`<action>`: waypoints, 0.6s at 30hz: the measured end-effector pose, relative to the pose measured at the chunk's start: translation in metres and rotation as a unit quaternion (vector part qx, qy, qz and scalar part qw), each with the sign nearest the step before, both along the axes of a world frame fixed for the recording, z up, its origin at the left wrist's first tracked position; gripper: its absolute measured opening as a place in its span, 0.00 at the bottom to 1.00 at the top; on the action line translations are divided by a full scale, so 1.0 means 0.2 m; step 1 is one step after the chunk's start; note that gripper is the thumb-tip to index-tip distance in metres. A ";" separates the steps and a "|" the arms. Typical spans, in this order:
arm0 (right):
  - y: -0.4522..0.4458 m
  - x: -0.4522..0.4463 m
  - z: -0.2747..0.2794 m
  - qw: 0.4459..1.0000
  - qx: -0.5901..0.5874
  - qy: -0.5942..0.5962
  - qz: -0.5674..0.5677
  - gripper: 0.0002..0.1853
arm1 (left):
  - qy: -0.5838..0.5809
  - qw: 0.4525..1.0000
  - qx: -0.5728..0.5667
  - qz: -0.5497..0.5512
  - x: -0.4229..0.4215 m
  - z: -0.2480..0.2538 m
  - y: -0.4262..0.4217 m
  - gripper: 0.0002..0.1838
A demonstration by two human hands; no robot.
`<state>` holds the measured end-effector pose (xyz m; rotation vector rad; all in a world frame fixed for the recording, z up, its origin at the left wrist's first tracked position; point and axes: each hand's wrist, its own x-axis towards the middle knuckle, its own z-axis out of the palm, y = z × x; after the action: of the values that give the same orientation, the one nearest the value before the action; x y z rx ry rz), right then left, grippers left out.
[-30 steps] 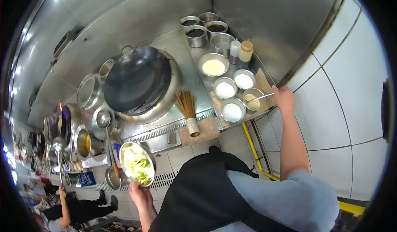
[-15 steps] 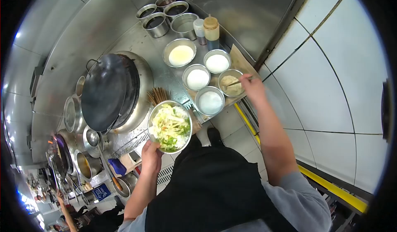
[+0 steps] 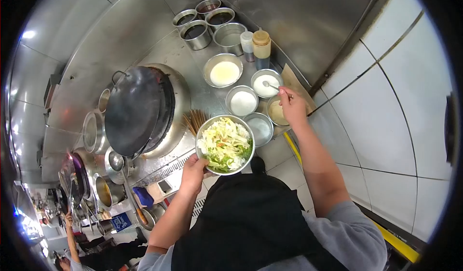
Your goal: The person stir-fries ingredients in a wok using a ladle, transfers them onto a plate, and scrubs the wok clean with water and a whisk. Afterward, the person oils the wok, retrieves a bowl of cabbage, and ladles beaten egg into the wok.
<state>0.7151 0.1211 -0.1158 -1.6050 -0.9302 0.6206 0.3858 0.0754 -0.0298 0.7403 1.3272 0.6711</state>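
My left hand (image 3: 194, 173) grips the rim of a metal bowl (image 3: 199, 148) filled with shredded cabbage, greens and white rice (image 3: 224, 145). Closed round a small metal spoon (image 3: 271, 85), my right hand (image 3: 292, 104) hangs over a bowl of white powder (image 3: 265, 83); the spoon's head is at the powder. Partly behind that hand is a bowl of tan powder (image 3: 277, 111). Another white-powder bowl (image 3: 242, 101) and a bowl with whitish contents (image 3: 259, 128) sit close by, the latter partly hidden by the held bowl. A pale yellow substance fills a wider bowl (image 3: 224, 73).
A black wok (image 3: 132, 111) rests on the round stove at left, beside a bamboo brush (image 3: 196, 121). Dark sauces in pots (image 3: 195, 33) and two squeeze bottles (image 3: 261, 49) stand at the back. A ladle (image 3: 126, 179) lies left. A co-worker's arm (image 3: 71, 237) shows at lower left.
The held bowl has moved right, from beside the stove to near the powder bowls. My right hand has shifted the spoon from the tan powder to the white powder behind it.
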 end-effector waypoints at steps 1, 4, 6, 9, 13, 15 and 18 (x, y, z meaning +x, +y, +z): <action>0.01 -0.01 -0.04 1.000 0.001 0.005 0.003 0.16 | 0.009 1.000 0.007 -0.004 -0.02 -0.02 0.00 0.11; 0.03 -0.02 -0.04 0.998 -0.010 0.066 -0.003 0.17 | 0.036 0.999 0.006 0.003 -0.04 -0.04 -0.01 0.10; 0.02 0.00 -0.03 0.995 -0.027 0.097 -0.004 0.17 | 0.030 0.999 0.009 -0.007 -0.07 -0.06 -0.01 0.10; 0.02 0.04 -0.04 0.983 -0.007 0.182 -0.017 0.15 | 0.024 1.000 0.006 -0.001 -0.05 -0.03 -0.01 0.10; 0.01 0.10 -0.04 0.956 0.007 0.290 -0.039 0.14 | 0.034 0.999 0.013 -0.006 -0.03 -0.03 0.04 0.11; -0.01 0.11 -0.02 0.935 0.002 0.347 -0.070 0.13 | 0.053 0.998 0.028 -0.022 -0.03 -0.07 0.09 0.13; -0.04 0.14 0.03 0.909 0.033 0.409 -0.078 0.12 | 0.057 0.997 0.035 -0.032 0.01 -0.08 0.18 0.13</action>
<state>0.7437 0.1123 -0.1103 -1.1598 -0.1899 1.0215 0.3880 0.1107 -0.0453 0.8850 1.3822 0.6337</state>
